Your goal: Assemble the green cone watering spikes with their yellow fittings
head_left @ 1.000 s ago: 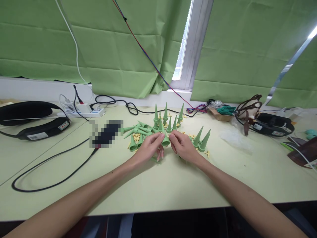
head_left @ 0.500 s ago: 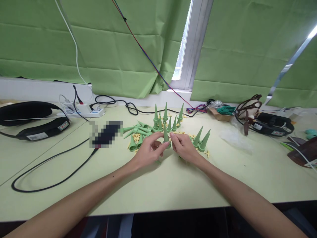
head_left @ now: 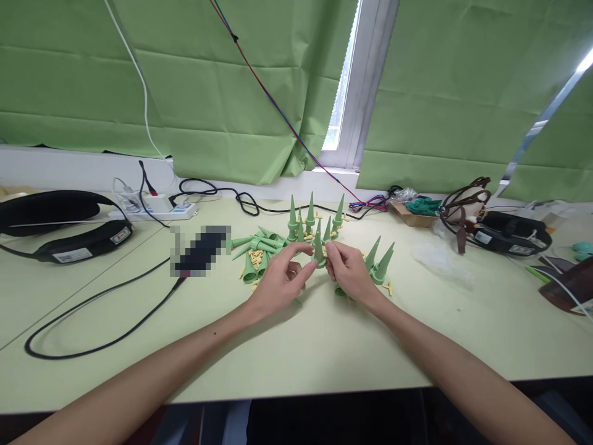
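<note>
Loose pile (head_left: 249, 272): your landmark; green cones lie here with yellow pieces (head_left: 255, 258) among them, and a knock from your left knuckles could roll some away.
Held cone (head_left: 319, 256): right of the loose pile, point up, between your hands; an uneven squeeze could tip it or pop it free.
Left hand (head_left: 281, 278): just right of the loose pile, thumb and index finger narrow on the cone's base; so light an edge grip could let it twist under a sideways push.
Right hand (head_left: 348, 269): farther right of the loose pile, fingertips pinched narrow at the cone's side, apparently on a small yellow part (head_left: 325, 253). You could drop or skew it, being so small; whether it is seated, I cannot tell.
Standing cones (head_left: 292, 217): behind and right of the loose pile; a forward slip of your fingers could topple them.
Leaning pair (head_left: 380, 267): well right of the loose pile, near your right hand; swinging that hand outward could knock them over.
</note>
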`<state>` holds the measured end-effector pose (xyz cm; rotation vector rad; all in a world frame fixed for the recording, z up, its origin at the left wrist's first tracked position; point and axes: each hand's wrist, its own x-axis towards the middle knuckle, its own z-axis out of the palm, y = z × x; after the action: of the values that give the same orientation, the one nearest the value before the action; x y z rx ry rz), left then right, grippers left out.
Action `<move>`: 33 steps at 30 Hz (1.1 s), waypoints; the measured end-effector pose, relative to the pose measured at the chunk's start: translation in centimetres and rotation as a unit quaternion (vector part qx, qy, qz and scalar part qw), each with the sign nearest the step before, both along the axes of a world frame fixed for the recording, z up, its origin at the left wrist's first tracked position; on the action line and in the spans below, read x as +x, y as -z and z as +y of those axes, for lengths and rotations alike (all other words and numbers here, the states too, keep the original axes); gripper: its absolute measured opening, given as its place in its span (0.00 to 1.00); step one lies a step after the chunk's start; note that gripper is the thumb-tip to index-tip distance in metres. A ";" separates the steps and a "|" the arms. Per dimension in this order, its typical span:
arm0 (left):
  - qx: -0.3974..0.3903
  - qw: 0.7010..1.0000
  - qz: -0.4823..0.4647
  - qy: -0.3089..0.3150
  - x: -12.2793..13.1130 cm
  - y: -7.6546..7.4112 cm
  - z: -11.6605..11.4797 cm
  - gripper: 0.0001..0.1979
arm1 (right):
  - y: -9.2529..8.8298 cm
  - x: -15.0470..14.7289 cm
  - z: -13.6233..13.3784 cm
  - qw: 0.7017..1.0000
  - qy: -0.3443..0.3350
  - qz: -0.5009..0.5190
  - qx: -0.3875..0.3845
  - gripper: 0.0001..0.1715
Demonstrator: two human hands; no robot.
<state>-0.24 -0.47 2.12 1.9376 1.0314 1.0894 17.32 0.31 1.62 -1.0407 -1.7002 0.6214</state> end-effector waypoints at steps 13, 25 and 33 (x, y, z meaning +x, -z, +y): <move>-0.148 0.985 -0.070 0.048 -0.1 0.0 0.9 0.25 | -0.1 -0.1 -0.1 1.000 -0.028 0.005 -0.004 0.22; -0.212 0.965 -0.123 0.094 -0.2 0.0 1.1 0.18 | 0.1 0.1 -0.1 0.998 -0.055 -0.013 -0.003 0.21; -0.139 0.986 -0.074 0.054 -0.2 0.2 0.6 0.17 | 0.2 0.1 -0.2 0.998 -0.050 -0.023 0.001 0.26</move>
<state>-0.43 0.11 1.92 1.6452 0.9312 0.9583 17.39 0.16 1.43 -0.9786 -1.8014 0.6645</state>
